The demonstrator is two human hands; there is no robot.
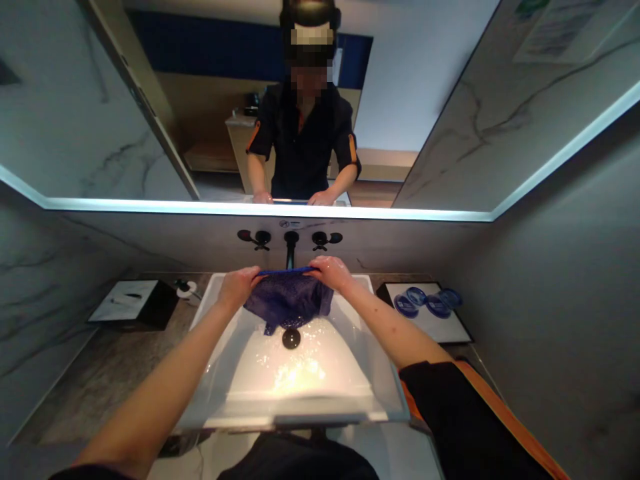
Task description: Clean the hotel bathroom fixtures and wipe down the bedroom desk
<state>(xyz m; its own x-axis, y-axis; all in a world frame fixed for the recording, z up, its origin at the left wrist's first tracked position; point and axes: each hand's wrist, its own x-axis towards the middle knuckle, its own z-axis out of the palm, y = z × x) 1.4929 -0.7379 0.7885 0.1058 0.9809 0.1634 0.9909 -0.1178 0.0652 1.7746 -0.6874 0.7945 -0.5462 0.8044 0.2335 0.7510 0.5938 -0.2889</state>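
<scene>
A dark blue-purple cloth (290, 293) hangs stretched between my hands, under the black tap spout (291, 250). My left hand (240, 287) pinches its upper left corner. At the upper right corner, my right hand (330, 271) grips the same edge and looks wet. The cloth's lower part drapes into the white sink (387, 393), its tip close to the dark round drain plug (291, 338). Water glistens on the basin floor.
Black tap handles (261, 239) flank the spout on the wall. A black tissue box (145, 303) stands on the left counter. On the right, a tray (457, 331) carries blue-lidded cups (439, 305). A lit mirror (390, 120) spans the wall and reflects a person.
</scene>
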